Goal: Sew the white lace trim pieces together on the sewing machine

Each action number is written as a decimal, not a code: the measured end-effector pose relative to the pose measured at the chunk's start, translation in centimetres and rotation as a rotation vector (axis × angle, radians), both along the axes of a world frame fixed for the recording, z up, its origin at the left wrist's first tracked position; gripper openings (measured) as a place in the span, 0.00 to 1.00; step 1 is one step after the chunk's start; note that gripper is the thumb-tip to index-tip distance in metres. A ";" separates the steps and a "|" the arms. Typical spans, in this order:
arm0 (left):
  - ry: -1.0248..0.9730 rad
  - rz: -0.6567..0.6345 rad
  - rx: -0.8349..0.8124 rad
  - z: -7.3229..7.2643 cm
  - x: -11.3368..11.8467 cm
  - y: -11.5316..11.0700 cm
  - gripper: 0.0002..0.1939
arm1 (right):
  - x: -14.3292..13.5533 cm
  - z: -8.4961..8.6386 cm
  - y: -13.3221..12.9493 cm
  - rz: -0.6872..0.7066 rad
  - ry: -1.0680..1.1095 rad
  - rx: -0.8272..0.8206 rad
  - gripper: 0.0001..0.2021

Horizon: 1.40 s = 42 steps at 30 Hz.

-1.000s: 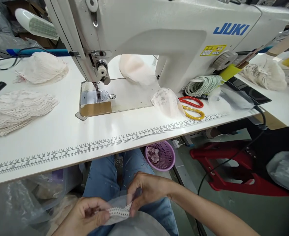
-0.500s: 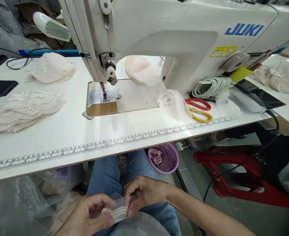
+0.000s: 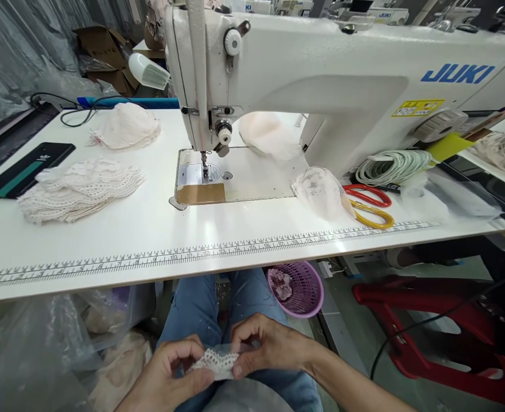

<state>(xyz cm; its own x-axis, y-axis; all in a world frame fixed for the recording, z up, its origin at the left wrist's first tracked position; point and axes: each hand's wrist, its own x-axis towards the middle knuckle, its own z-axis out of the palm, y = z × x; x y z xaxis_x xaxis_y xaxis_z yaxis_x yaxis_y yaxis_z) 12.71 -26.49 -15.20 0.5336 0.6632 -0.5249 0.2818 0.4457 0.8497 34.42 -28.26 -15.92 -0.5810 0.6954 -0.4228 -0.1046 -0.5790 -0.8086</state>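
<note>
A small piece of white eyelet lace [image 3: 216, 364] is stretched between my two hands, low over my lap. My left hand [image 3: 177, 369] pinches its left end between thumb and fingers. The right end is pinched by my right hand [image 3: 263, 346], with the thumb in front. Some sheer fabric shows behind the lace. On the table beyond, a stack of lace pieces [image 3: 80, 191] lies to the left of the sewing machine [image 3: 321, 68].
Pale fabric pieces [image 3: 126, 127] lie behind the lace stack, near a black phone-like object [image 3: 27, 170]. Right of the needle are a fabric cup [image 3: 321, 191], scissors [image 3: 374, 214] and coiled cord [image 3: 393, 167]. A purple basket [image 3: 312, 292] and red stool [image 3: 449, 337] stand below.
The view has shifted up and left, so the table and machine appear further right. Both hands still hold the lace, which now shows more of its eyelet surface.
</note>
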 end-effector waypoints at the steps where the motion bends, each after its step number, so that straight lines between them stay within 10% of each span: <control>1: -0.010 0.008 0.001 -0.1 -0.1 0.0 0.22 | 0.0 -0.1 0.0 -0.004 -0.003 0.009 0.23; 20: -0.016 0.028 0.019 -0.5 0.3 -0.4 0.20 | 0.4 -0.9 -0.4 -0.135 -0.038 0.010 0.18; 32: 0.006 -0.072 0.051 -0.5 2.1 0.1 0.10 | -2.1 4.9 -0.3 0.017 -0.675 1.010 0.07; 42: 0.060 -0.076 0.032 -1.5 2.2 -0.4 0.12 | -2.9 3.2 0.0 0.074 -0.655 0.717 0.04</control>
